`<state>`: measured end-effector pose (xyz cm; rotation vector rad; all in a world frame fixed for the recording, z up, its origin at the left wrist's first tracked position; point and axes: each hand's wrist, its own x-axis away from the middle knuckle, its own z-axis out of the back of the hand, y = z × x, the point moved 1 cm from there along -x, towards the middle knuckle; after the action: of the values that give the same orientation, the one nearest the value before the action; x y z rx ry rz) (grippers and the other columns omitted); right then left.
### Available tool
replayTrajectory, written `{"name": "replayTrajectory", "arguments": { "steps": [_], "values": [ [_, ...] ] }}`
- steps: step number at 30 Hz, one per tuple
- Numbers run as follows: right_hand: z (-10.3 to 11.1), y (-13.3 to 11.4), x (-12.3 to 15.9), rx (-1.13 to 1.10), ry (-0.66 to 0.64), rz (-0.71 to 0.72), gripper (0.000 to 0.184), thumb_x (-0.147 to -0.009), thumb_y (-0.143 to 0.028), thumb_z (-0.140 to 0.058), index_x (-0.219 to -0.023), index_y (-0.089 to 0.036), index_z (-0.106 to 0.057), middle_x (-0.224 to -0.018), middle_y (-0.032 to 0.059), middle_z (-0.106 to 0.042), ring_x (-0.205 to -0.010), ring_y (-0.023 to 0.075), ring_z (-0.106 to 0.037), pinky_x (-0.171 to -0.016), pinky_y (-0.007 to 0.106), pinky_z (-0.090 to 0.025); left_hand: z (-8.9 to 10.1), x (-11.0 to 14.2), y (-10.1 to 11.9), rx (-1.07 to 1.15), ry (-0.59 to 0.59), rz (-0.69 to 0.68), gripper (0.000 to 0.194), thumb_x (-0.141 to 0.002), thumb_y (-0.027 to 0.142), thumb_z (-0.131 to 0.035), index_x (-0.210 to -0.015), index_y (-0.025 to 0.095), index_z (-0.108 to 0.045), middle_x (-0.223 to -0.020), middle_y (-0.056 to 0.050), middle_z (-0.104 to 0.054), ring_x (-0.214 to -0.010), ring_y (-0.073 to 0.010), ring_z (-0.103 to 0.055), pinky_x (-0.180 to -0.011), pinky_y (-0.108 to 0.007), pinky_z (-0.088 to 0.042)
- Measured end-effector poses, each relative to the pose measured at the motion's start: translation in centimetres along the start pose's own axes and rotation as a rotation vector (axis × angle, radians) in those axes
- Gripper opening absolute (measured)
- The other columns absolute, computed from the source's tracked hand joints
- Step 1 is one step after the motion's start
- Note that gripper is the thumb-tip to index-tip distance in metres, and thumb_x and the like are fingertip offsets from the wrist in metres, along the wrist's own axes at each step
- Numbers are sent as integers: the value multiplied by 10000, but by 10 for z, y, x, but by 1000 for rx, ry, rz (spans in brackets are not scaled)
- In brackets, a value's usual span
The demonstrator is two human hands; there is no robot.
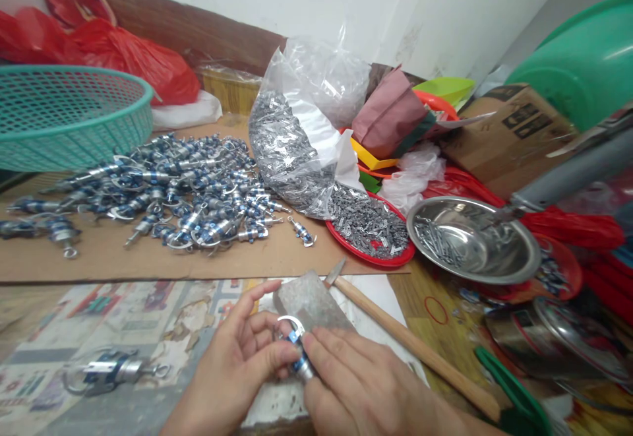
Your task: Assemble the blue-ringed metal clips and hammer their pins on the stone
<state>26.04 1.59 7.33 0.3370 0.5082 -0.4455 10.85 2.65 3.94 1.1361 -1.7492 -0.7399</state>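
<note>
Currently left hand (242, 350) pinches blue-and-silver metal fitting (296, 337), long axis eleven-to-five o'clock; right hand (356, 370) grasps its five-o'clock end; neither nearer.

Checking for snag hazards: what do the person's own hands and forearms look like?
The left hand and right hand are bare, without gloves; no ring, watch or bracelet shows. The visible parts of the forearms are uncovered, with no sleeves in view.

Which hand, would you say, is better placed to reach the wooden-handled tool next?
Probably the right hand: the wooden-handled tool lies on that side, farther from the left hand. Both touch the metal fitting, so the right would likely need freeing.
</note>
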Motion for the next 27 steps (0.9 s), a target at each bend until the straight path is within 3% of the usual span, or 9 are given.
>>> {"name": "replayTrajectory", "arguments": {
  "steps": [4,7,9,12,15,17,19,23,27],
  "values": [
    [4,4,11,-122,55,-93,284,-889,-60,-325,-826,-141,-590,-860,109,-729,-780,173,-690,-701,253,-562,0,0,0,12,15,2,672,-583,165,-780,-1171,204,-458,-659,31,-625,-544,-119,-557,-473,-215,-443],
    [3,21,39,-151,88,-432,223,-906,-113,-365,-1025,-140,-551,-981,122,-693,-911,176,-661,-773,272,-551,0,0,0,23,15,0,683,-582,146,-773,-1176,184,-437,-649,34,-625,-537,-120,-558,-465,-222,-446],
    [0,34,61,-24,-54,-657,224,-895,-187,-438,-1092,-147,-538,-965,128,-670,-857,228,-666,-699,348,-565,0,-1,0,21,13,-1,691,-587,129,-765,-1183,173,-419,-645,34,-629,-531,-118,-557,-458,-218,-446],
    [-5,48,83,2,-356,-770,221,-885,-274,-473,-1051,-166,-572,-833,78,-648,-707,235,-660,-576,359,-555,0,-1,-1,18,7,-7,701,-593,120,-759,-1195,171,-403,-653,32,-637,-527,-114,-557,-453,-213,-448],
    [5,47,83,-123,-328,-843,137,-889,-245,-459,-945,-197,-575,-800,42,-626,-703,190,-647,-597,291,-542,1,-1,-1,13,5,-12,685,-594,128,-760,-1187,183,-421,-655,36,-635,-518,-110,-555,-452,-216,-452],
    [21,40,74,-181,-193,-811,142,-888,-221,-459,-983,-209,-564,-839,47,-640,-739,180,-649,-624,260,-537,1,0,-1,9,5,-12,673,-595,134,-759,-1181,186,-431,-658,36,-634,-518,-111,-555,-453,-218,-456],
    [39,31,64,-223,-123,-688,246,-890,-195,-458,-1121,-219,-539,-875,52,-664,-768,177,-658,-633,231,-533,0,0,0,0,7,-20,673,-600,136,-757,-1185,183,-427,-657,32,-638,-525,-114,-557,-455,-219,-461],
    [61,18,55,-249,-116,-472,513,-880,-126,-440,-1374,-232,-354,-947,61,-681,-799,178,-666,-616,215,-530,-2,1,2,-27,27,-49,699,-598,145,-763,-1201,175,-412,-636,35,-643,-539,-128,-570,-458,-219,-474],
    [58,16,57,-196,-216,-440,550,-846,-70,-359,-1376,-216,-367,-807,47,-672,-601,172,-644,-498,244,-517,-3,2,4,-27,42,-40,745,-591,138,-766,-1227,167,-380,-632,34,-657,-526,-121,-566,-460,-213,-482]
  ]
}}
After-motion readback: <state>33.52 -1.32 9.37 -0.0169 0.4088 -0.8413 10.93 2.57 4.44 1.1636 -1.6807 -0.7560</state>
